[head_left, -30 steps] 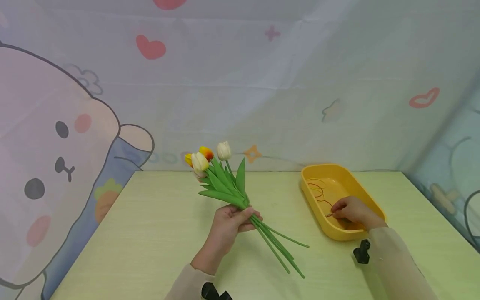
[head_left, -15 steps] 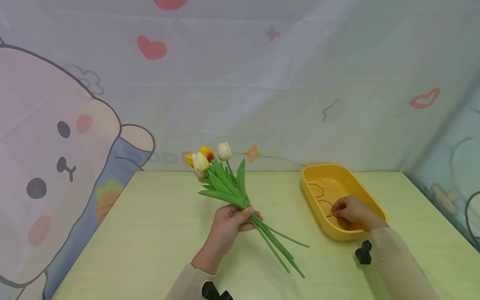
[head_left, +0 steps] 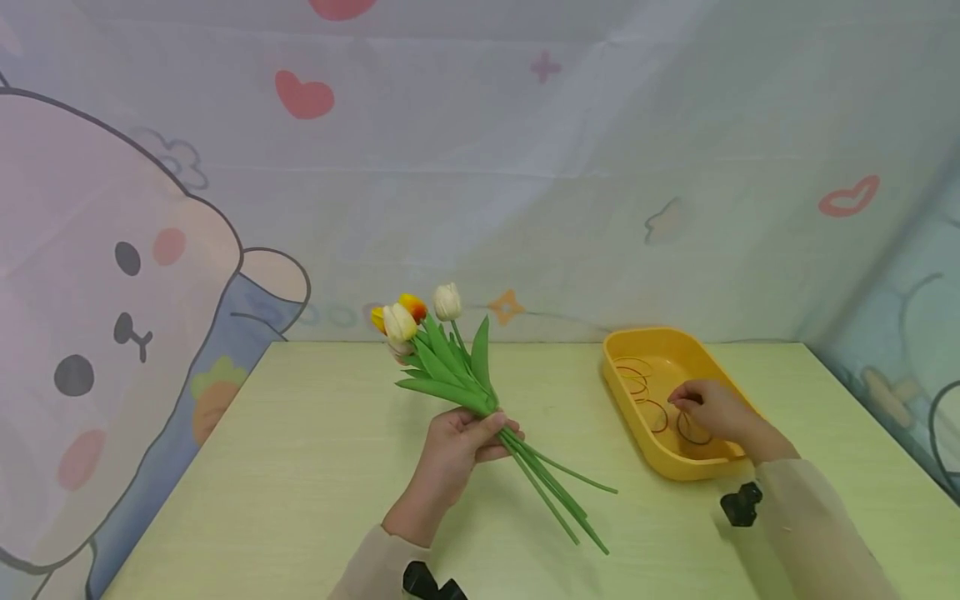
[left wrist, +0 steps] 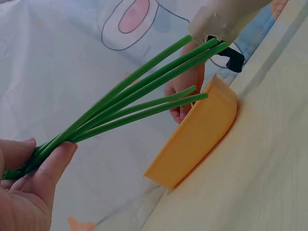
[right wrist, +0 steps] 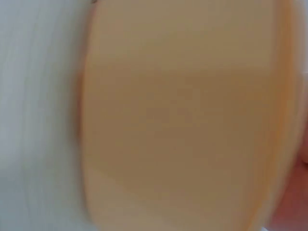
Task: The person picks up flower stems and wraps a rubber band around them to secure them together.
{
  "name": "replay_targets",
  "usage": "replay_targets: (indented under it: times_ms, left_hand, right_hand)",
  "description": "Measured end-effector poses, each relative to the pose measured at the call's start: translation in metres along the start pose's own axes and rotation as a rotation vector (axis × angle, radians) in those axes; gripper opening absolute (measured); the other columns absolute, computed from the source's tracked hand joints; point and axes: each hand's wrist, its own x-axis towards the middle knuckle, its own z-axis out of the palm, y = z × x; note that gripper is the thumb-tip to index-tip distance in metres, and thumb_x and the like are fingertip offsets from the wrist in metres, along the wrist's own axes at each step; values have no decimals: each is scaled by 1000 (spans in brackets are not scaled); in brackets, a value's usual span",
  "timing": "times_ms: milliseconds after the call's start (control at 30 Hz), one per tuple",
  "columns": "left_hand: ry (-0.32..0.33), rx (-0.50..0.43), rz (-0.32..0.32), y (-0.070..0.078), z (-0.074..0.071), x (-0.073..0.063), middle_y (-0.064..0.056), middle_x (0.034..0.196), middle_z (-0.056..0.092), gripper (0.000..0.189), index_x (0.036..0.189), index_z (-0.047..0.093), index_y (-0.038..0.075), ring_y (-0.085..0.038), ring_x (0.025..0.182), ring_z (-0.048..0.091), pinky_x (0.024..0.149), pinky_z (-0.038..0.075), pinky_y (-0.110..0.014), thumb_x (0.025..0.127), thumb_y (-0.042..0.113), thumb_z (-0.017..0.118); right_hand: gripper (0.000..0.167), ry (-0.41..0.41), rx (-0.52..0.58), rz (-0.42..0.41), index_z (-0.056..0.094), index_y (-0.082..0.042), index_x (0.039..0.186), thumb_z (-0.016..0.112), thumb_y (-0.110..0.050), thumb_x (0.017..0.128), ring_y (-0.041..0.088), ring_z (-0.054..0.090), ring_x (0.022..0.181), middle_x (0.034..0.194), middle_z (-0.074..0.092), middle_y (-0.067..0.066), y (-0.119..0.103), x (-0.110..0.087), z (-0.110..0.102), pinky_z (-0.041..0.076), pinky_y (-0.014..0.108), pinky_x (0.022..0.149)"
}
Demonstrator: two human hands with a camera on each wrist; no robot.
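A bunch of tulips, with white and yellow-orange heads and long green leaves, is held in my left hand. Thumb and fingers grip the green stems just below the leaves, and the stem ends fan out to the lower right. My right hand is over the yellow tray with its fingers bent together; whether a thin band is between the fingertips cannot be told. Under it a dark ring-shaped band shows. A reddish band and yellow bands lie at the tray's left side.
A pale wooden table carries the tray at its right. Behind it hangs a printed cloth with a cartoon bear. A dark cable curves at the far right. The tray wall fills the blurred right wrist view.
My right hand has lifted slightly and shifted right and back inside the tray, off the reddish band, and the dark band has come into sight. My left hand holds the tulips almost still.
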Motion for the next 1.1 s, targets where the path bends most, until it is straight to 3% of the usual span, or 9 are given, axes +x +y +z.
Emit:
replay_targets:
  times_ms: [167,367,600,867,1100]
  left_hand:
    - [3,-14,-2,1,0,0,-8,85,71,20,105,57,-14,-15,80,71,81,58,-34,95,3,59]
    - [-4,-20,-4,2,-3,1,-4,82,71,17,103,57,-13,-14,79,71,81,58,-34,96,3,57]
    - [15,-21,-21,6,-5,0,-5,81,70,15,102,57,-12,-16,78,71,81,58,-35,96,2,57]
    - [22,-2,1,11,-10,1,-4,82,71,21,105,57,-13,-16,80,71,81,58,-33,96,6,58]
    - [76,-29,13,14,-14,2,-5,82,71,21,106,56,-15,-17,82,72,79,59,-31,97,4,56]
  right_hand:
    - [17,57,-22,-41,64,7,101,55,-8,97,19,48,72,90,63,16,-16,-7,-10,44,26,58]
    - [20,89,-11,-33,63,5,106,53,-11,99,21,54,81,94,64,11,-41,-16,-20,46,23,60]
    - [20,98,38,-77,62,1,108,53,-14,100,17,54,80,95,64,8,-67,-30,-27,47,22,60]
    - [13,111,94,-205,64,-3,103,56,-12,98,9,53,72,88,62,2,-93,-48,-22,46,22,56]
    - [9,120,134,-297,65,-4,100,57,-9,97,12,54,71,85,61,-1,-102,-57,-16,46,22,54]
